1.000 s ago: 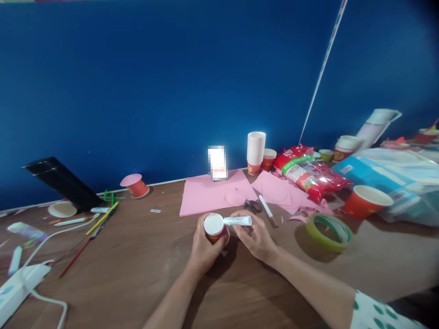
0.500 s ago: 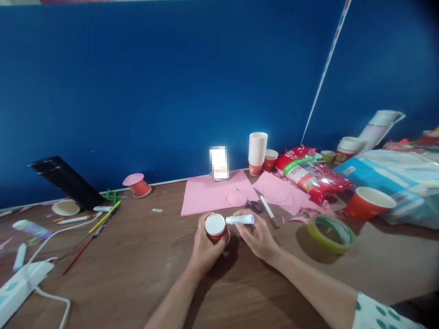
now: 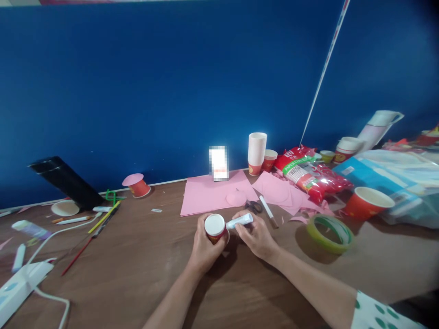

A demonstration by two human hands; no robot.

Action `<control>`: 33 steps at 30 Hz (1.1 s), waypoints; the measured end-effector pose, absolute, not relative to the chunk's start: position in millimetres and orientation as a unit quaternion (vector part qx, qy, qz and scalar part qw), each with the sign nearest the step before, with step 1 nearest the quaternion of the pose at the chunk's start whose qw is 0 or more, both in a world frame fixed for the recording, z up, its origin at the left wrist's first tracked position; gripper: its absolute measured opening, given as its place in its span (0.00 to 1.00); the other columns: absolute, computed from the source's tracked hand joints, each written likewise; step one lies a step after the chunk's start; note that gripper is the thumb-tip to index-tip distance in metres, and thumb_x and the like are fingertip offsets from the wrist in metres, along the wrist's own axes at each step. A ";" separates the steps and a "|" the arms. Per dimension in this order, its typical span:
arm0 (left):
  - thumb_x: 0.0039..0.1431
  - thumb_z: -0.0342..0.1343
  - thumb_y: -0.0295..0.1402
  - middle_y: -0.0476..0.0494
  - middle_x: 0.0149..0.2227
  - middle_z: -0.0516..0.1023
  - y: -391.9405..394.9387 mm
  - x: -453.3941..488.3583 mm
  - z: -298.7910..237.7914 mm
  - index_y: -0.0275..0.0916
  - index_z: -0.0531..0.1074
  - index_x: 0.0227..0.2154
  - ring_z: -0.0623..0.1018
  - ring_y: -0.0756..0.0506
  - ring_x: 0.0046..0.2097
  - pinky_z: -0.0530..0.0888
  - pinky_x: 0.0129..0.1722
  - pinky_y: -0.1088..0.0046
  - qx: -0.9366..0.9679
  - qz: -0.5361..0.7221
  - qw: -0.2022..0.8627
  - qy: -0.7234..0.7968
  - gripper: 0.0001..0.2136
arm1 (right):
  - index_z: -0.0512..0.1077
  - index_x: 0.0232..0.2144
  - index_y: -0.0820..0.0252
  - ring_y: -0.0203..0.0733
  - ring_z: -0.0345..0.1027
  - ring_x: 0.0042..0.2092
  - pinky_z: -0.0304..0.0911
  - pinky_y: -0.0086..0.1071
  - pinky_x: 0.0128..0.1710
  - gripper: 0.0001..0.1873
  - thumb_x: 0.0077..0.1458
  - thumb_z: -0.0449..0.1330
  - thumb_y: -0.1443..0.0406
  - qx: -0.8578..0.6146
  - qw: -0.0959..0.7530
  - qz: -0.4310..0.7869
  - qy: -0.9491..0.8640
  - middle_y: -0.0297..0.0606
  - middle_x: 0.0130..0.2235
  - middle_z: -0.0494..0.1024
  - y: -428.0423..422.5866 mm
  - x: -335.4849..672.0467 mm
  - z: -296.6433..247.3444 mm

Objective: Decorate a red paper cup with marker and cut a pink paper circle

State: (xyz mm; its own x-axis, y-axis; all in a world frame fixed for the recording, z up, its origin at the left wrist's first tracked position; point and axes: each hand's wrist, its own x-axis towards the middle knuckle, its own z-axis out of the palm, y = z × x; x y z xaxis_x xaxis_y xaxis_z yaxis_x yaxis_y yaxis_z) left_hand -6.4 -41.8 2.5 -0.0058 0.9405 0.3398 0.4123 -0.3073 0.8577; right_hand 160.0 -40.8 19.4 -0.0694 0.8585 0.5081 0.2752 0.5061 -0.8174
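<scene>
An upside-down red paper cup (image 3: 215,225), its white base facing up, is wrapped by the fingers of my left hand (image 3: 205,251). My right hand (image 3: 256,237) pinches a pale glue stick (image 3: 240,221) whose end points at the upper side of the cup; whether the two touch I cannot tell. Just beyond my hands lie a pink paper circle (image 3: 236,198), dark-handled scissors (image 3: 254,207) and a white-and-brown marker-like stick (image 3: 268,211). A stack of pink paper sheets (image 3: 199,196) lies behind the cup.
At right are a roll of tape (image 3: 313,237), a red cup (image 3: 366,203), a red plastic bag of paper cups (image 3: 302,171) and a tall cup stack (image 3: 257,153). On the left stand a pink-topped cup (image 3: 139,187), a black bottle (image 3: 68,183) and a power strip (image 3: 20,285).
The glue stick has tilted, its near-cup end dropping slightly and its other end rising. My left hand holds the cup in nearly the same place.
</scene>
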 end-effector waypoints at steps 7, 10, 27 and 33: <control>0.46 0.61 0.33 0.44 0.40 0.71 -42.8 -5.7 4.9 0.39 0.60 0.44 0.73 0.45 0.40 0.70 0.42 0.66 0.646 0.480 0.286 0.519 0.22 | 0.69 0.38 0.59 0.38 0.70 0.33 0.68 0.29 0.33 0.06 0.56 0.55 0.67 -0.380 0.546 0.283 -0.691 0.39 0.34 0.76 -40.6 159.9 12.2; 0.46 0.61 0.33 0.44 0.39 0.71 -42.4 -5.3 4.3 0.40 0.61 0.43 0.73 0.45 0.40 0.70 0.42 0.66 0.643 0.491 0.283 0.516 0.21 | 0.69 0.39 0.60 0.39 0.70 0.35 0.68 0.31 0.36 0.07 0.56 0.55 0.68 -0.369 0.533 0.260 -0.715 0.40 0.36 0.75 -41.5 161.4 11.8; 0.44 0.61 0.32 0.44 0.40 0.71 -42.8 -5.3 3.2 0.40 0.62 0.43 0.73 0.45 0.41 0.70 0.43 0.66 0.638 0.500 0.278 0.516 0.22 | 0.70 0.35 0.60 0.38 0.69 0.32 0.67 0.30 0.33 0.06 0.55 0.55 0.69 -0.399 0.545 0.237 -0.698 0.38 0.32 0.75 -41.3 161.7 15.8; 0.45 0.61 0.32 0.44 0.39 0.71 -42.8 -5.8 2.5 0.39 0.61 0.44 0.73 0.45 0.40 0.70 0.41 0.67 0.644 0.494 0.275 0.516 0.22 | 0.70 0.37 0.60 0.41 0.70 0.36 0.67 0.31 0.36 0.07 0.53 0.56 0.70 -0.387 0.538 0.240 -0.709 0.40 0.35 0.75 -43.2 159.9 11.7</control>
State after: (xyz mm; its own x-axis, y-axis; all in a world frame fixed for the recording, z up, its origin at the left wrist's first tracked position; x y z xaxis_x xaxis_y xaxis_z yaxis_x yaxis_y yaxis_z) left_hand -5.8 -42.8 2.5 -0.0196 0.9356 0.3524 0.3926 -0.3169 0.8634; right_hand 159.9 -43.2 11.7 -0.1214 0.8072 0.5777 0.2895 0.5854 -0.7573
